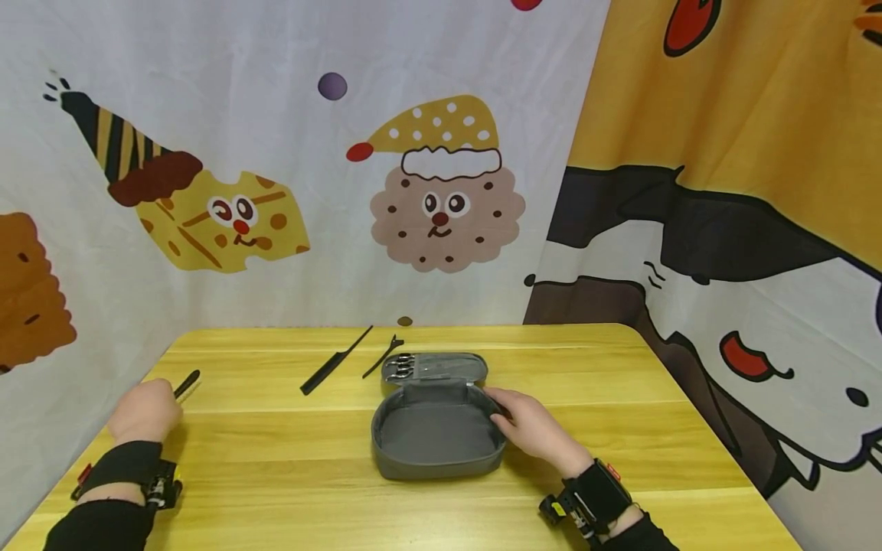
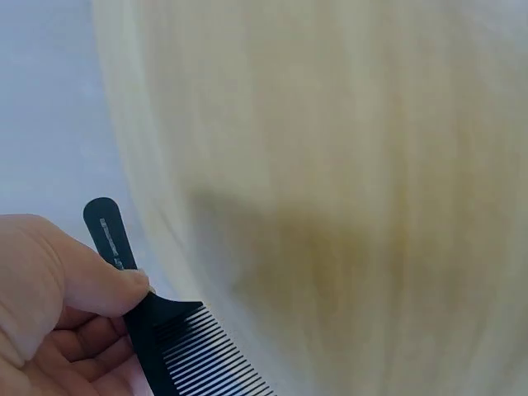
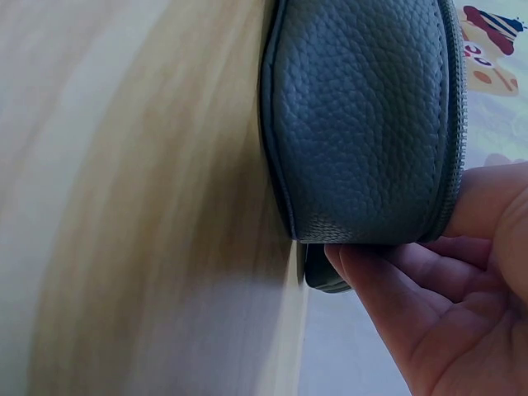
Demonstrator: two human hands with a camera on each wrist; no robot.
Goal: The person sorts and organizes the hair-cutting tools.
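Observation:
In the left wrist view my left hand point(image 2: 78, 309) pinches a black comb point(image 2: 148, 342) between thumb and curled fingers, its rounded handle end pointing up and its teeth toward the table. In the head view this hand point(image 1: 145, 411) is at the table's left edge, covering most of the comb. A grey zip case point(image 1: 441, 467) lies unzipped mid-table, lid folded back, its main compartment showing bare lining. My right hand point(image 1: 530, 428) grips the case's right wall near the hinge, thumb at the zipped rim and fingers outside, against the pebbled side point(image 3: 363, 124).
Small metal tools point(image 1: 400, 367) sit in the lid's left part. Behind and left of the case, a black hair clip point(image 1: 383, 356) and a black tail comb point(image 1: 334, 363) lie on the wooden table point(image 1: 276, 482). A printed cartoon curtain point(image 1: 262, 115) hangs behind the table.

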